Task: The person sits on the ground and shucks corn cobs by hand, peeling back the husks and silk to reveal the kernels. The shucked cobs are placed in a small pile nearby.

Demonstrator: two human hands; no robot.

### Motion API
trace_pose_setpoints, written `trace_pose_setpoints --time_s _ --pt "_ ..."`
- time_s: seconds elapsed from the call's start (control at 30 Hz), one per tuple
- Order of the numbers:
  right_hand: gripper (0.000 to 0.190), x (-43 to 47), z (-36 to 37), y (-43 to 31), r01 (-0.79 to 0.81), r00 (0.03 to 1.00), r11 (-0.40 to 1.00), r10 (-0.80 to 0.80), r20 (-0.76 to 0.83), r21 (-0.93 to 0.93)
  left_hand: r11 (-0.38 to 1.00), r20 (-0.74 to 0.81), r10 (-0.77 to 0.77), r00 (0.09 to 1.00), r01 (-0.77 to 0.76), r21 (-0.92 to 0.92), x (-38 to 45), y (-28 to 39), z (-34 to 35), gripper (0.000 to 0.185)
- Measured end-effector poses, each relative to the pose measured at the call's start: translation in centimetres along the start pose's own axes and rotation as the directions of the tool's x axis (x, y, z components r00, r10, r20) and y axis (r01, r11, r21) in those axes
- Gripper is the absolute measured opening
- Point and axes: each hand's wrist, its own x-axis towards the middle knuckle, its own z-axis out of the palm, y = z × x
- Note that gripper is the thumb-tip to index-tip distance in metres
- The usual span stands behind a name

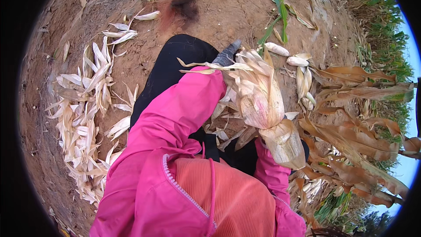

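My left hand point(228, 54), in a grey glove, is at the upper middle, closed around the dry husk leaves of a corn ear; its fingers are partly hidden by them. The pale husk point(260, 103), tinged pink, hangs down to the right of the glove. Another papery husk piece point(284, 143) touches its lower end and covers the end of my right sleeve point(271, 168). My right hand is hidden from view. Loose husks point(227, 105) lie between my legs, below the left hand.
A long heap of dry husks point(82, 121) lies on the soil at left. Husked white corn ears point(277, 49) lie at upper right beside a green leaf point(281, 6). Dry brown corn stalks point(361, 135) reach in from the right. A dark, blurred patch point(185, 5) shows at the top.
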Motion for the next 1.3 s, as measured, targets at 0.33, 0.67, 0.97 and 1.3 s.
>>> trace_pose_setpoints --time_s 0.33,0.67,0.97,1.3 --pt "0.034 -3.3 -10.1 -11.2 0.701 0.569 0.705 -0.459 -0.682 0.11 0.927 -0.008 0.359 0.933 -0.355 0.124 -3.5 0.0 1.4 0.034" --pt "0.026 15.3 13.9 -9.8 0.455 0.889 0.886 -0.446 0.109 -0.085 0.85 -0.139 0.488 0.861 -0.434 0.298 -1.3 -2.0 0.9 0.02" --pt "0.064 8.6 5.2 -7.3 0.145 0.814 0.557 -0.537 -0.222 -0.818 0.799 0.23 0.366 0.902 -0.431 0.42 -6.4 -1.2 2.8 0.021" --pt "0.062 3.5 -1.1 3.0 -0.215 0.939 0.973 0.231 -0.255 0.089 0.95 0.544 0.075 0.836 -0.226 0.217 -6.4 -2.2 3.9 0.054"
